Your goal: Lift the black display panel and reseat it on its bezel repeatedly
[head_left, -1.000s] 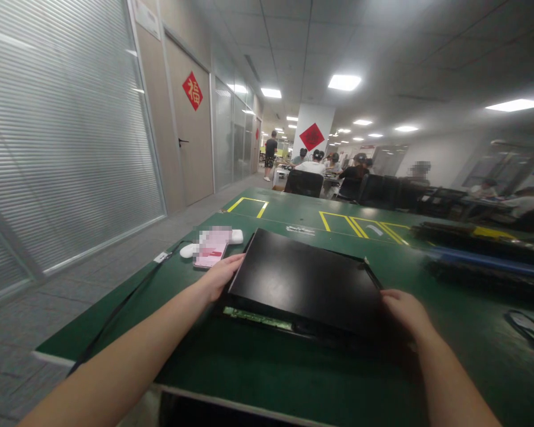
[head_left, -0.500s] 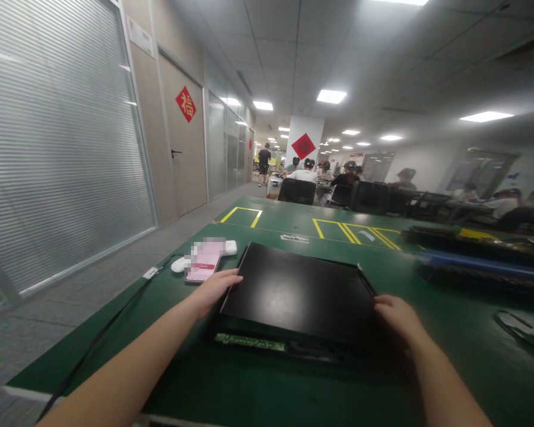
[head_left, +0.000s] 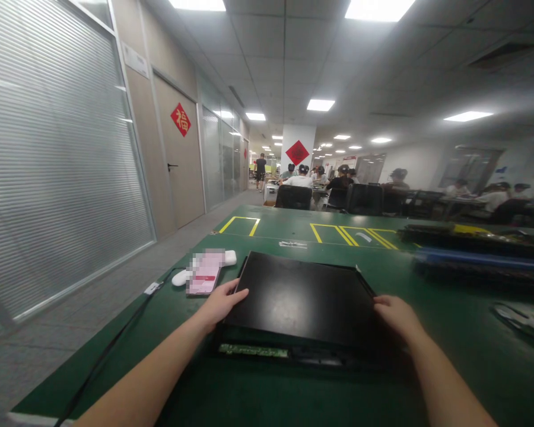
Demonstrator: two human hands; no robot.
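Note:
A flat black display panel [head_left: 302, 296] lies tilted over a dark frame in front of me. My left hand [head_left: 225, 302] grips its left edge, the thumb on top and the other fingers hidden beneath. At the opposite side my right hand [head_left: 394, 314] is closed on the right edge, with part of the fingers out of sight. Along the near side a green circuit board strip [head_left: 253, 351] shows in the gap below the panel, beside a dark part. A phone [head_left: 204, 276] with a pink screen rests left of the panel.
The green table [head_left: 129, 356] carries yellow tape outlines [head_left: 240, 219] at its far side. A black cable [head_left: 115, 338] runs along the left edge. Dark blurred parts with a blue strip [head_left: 471, 261] lie on the right. Beyond are chairs [head_left: 293, 197] and seated people.
My left hand has shifted slightly along the panel's left edge, its thumb lying further over the top. The camera has tilted up a little. My right hand keeps its hold.

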